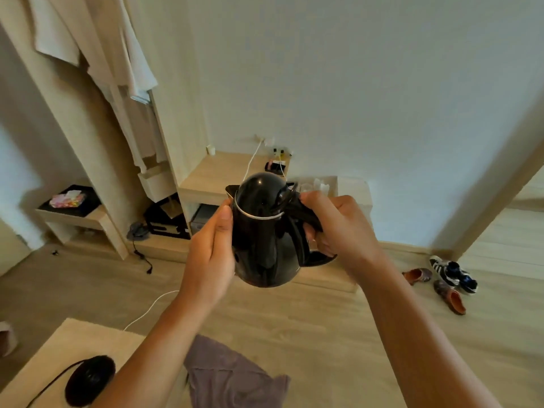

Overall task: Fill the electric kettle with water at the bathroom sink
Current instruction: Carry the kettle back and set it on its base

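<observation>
Kettle, lid down, hangs mid-air at the view's centre, right hand clamped on its three-o'clock handle, left hand pressed against its nine-o'clock side, seemingly steadying it for carrying; no sink visible.

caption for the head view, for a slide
Both hands lift the black kettle off its base: left hand on the body, right hand on the handle.

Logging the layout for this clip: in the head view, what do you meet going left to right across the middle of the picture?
Low shelf with a pink packet → hanging robe → left hand → black kettle → right hand → shoes on the floor.
</observation>
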